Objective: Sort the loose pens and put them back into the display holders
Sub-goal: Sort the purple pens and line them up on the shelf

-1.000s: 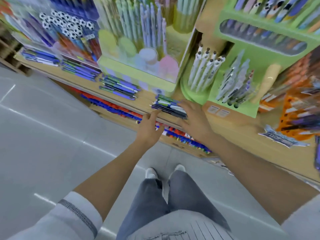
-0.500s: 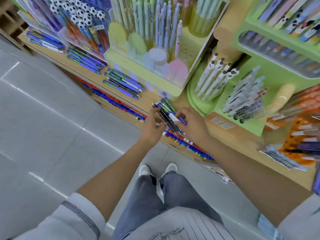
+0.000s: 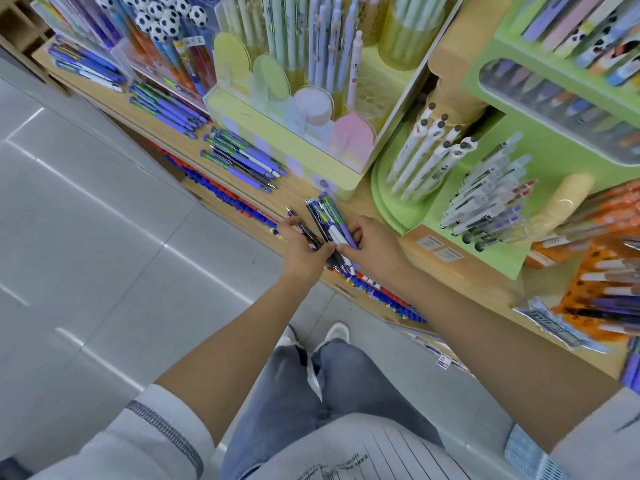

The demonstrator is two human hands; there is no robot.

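Two hands grip our bundle of purple pens [image 3: 329, 216] over the shelf [image 3: 301, 192]: left hand [image 3: 303, 252] pinching, right hand [image 3: 375, 247] curled round.

The bundle of pens [image 3: 329, 220] in the grip of the left hand [image 3: 303, 252] and right hand [image 3: 375, 244] looks like smooth plastic, glossy on the white and purple barrels. The shelf [image 3: 298, 194] under the grip has a matt, pale wood-grain face. Right of the grip, the green stand [image 3: 502, 258] looks matt. Below the grip, the grey floor [image 3: 104, 237] tiles are glossy.
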